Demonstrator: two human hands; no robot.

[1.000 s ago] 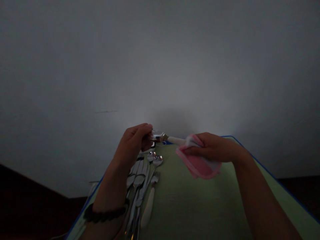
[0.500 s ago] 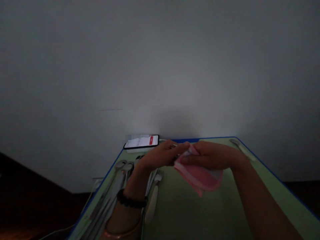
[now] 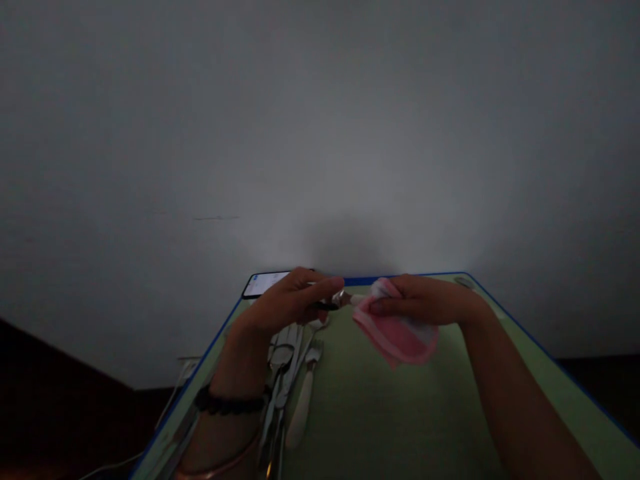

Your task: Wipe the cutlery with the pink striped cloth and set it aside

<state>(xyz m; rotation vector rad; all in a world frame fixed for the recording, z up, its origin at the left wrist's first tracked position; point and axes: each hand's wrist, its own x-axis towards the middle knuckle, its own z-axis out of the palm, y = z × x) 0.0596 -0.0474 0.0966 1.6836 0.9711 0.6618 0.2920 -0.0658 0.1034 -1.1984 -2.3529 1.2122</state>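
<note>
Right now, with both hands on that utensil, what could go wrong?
The white-handled metal utensil might slip, since the right hand grips it through the pink-and-white fabric cloth. The left hand could bump the lit, black-rimmed phone that it partly hides. If dropped, the utensil might strike the white-handled metal fork on the green table.

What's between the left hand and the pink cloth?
Part of a utensil: shiny metal, then a short bit of pale handle running into the pink cloth. Head view shows it.
</note>
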